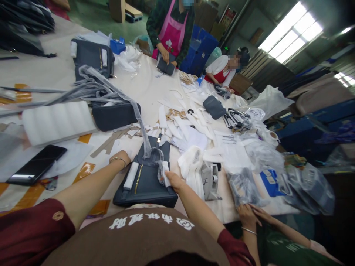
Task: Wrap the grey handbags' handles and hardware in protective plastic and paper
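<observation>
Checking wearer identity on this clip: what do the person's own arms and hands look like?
Dark red short sleeves, left and right, the left with a round gold emblem; a thin metal bangle on the left wrist; a brown garment with white lettering.

Bright, even light across my table (146, 83). Main source: the window (291, 33) at upper right, blown out to white. Glare strip along the phone (36, 164) at lower left. Shadows soft and faint, even under my left hand (119, 157). Strong wide-angle bending toward the frame edges; corners darker, lower right dimmest, detail softer there
</observation>
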A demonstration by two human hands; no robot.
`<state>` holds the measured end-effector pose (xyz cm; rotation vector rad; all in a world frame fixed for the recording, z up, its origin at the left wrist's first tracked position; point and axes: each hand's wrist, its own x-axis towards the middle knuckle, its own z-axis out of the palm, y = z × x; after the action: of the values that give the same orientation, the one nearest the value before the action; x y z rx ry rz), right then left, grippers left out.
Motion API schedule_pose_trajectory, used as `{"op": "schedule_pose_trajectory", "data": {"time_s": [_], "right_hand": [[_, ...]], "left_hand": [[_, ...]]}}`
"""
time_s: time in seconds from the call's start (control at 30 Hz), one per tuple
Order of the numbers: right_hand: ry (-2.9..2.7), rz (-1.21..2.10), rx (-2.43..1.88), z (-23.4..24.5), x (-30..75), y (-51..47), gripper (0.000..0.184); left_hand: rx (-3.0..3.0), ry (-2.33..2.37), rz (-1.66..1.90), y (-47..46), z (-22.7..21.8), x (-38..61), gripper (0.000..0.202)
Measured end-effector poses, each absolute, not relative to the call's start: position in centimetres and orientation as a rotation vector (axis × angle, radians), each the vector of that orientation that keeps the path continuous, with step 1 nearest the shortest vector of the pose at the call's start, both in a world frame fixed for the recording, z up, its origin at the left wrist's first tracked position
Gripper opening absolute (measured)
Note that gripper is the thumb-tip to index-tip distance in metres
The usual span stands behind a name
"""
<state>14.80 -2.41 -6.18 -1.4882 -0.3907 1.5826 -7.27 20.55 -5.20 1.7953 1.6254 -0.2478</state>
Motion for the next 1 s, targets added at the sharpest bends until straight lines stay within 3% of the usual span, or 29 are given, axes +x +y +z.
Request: {"op": "schedule_pose_trajectory", "data": {"time_s": [0.1,0.33,1.0], "right_hand": [[-0.395,1.567,-1.498,-6.3,14.9,-2.4,0.053],[-0.391,1.591,-1.488,-6.0,14.8,-2.4,0.056],[-0.405,1.607,-1.514,-5.8,15.0,-2.6,0.05]], "left_hand": [[1.875,1.653,-0.295,19.8,-5.1,-8.6,0.029],[1.983,1.583,-0.261,17.2,-6.8,-12.8,0.058],[2.032,1.705,-0.31,14.5,-5.6,-13.4,0.03]]}}
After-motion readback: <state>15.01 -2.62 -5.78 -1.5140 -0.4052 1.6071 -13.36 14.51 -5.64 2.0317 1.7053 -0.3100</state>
